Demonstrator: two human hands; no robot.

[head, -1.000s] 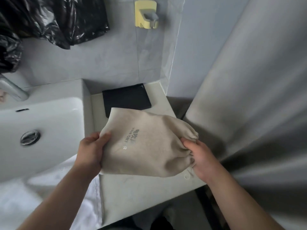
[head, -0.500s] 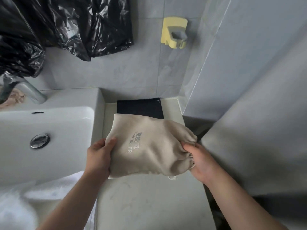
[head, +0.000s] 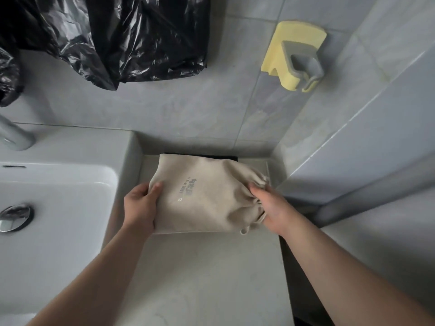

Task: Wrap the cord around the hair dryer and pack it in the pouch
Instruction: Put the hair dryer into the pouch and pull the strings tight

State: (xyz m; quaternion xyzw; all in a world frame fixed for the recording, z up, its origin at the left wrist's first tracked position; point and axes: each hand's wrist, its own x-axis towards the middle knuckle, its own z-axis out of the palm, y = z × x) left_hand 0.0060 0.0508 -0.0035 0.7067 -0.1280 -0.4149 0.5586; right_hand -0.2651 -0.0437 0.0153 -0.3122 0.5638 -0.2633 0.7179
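Presently, white sink (head: 70,184) occupies the left; pale counter (head: 200,278) lies beside it. Black plastic bag (head: 117,38) hangs on the tiled wall, yellow holder (head: 294,55) to its right. Beige pouch (head: 207,196), bulging and cinched at its right end, sits at the counter's rear over a dark item (head: 233,158). Left hand (head: 141,205) grips the pouch's closed end; right hand (head: 270,208) clasps the gathered mouth. Hair dryer not visible.

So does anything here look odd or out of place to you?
Mostly no. The beige pouch is cinched shut, held by the left hand and right hand over the counter. Two oddities: crumpled black plastic bags hang against the tiled wall, and the yellow wall holder is empty.
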